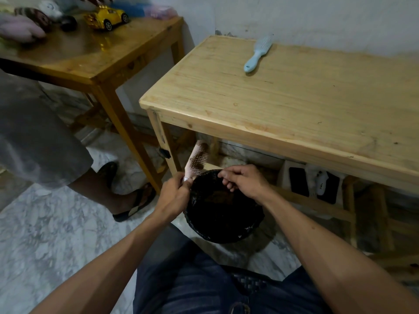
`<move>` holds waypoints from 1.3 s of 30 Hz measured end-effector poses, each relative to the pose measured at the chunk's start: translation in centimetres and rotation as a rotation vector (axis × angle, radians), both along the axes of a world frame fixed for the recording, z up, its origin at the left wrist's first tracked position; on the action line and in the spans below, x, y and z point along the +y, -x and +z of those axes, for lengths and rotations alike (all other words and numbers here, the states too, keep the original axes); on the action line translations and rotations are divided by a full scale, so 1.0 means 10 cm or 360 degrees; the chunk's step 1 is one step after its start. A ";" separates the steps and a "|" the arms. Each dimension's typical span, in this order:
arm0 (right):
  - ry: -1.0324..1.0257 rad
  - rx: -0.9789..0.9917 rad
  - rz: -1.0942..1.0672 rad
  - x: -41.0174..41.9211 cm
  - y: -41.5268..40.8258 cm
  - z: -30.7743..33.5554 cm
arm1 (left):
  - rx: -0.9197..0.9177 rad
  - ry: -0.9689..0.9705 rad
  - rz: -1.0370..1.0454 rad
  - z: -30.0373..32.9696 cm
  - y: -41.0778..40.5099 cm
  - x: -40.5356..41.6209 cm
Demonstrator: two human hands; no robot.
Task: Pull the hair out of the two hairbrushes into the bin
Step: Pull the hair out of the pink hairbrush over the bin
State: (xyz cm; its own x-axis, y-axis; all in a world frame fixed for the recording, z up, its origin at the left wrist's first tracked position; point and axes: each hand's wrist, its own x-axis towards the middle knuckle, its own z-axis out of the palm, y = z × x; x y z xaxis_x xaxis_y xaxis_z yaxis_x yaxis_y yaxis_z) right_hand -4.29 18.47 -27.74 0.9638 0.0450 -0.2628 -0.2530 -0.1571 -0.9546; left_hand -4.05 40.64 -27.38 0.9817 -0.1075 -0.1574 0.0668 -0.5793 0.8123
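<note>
A pink hairbrush point(197, 157) with pale bristles and a dark clump of hair near its tip is held over the far left rim of the black bin point(223, 208) on the floor. My left hand point(175, 196) grips its handle. My right hand point(243, 181) hovers above the bin's far rim with its fingers pinched together; I cannot tell whether strands lie between them. A light blue hairbrush point(258, 53) lies on the pale wooden table point(283, 103) near the wall.
A darker wooden table point(95, 53) at the back left carries a yellow toy car point(106, 17) and soft toys. Another person's legs in sandals point(136, 203) stand left of the bin. Boxes and a white object sit under the pale table.
</note>
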 end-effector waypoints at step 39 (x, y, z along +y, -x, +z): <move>-0.0091 0.0054 -0.0264 -0.17 0.00 0.02 | 0.0153 0.0092 0.0203 -0.15 0.06 0.07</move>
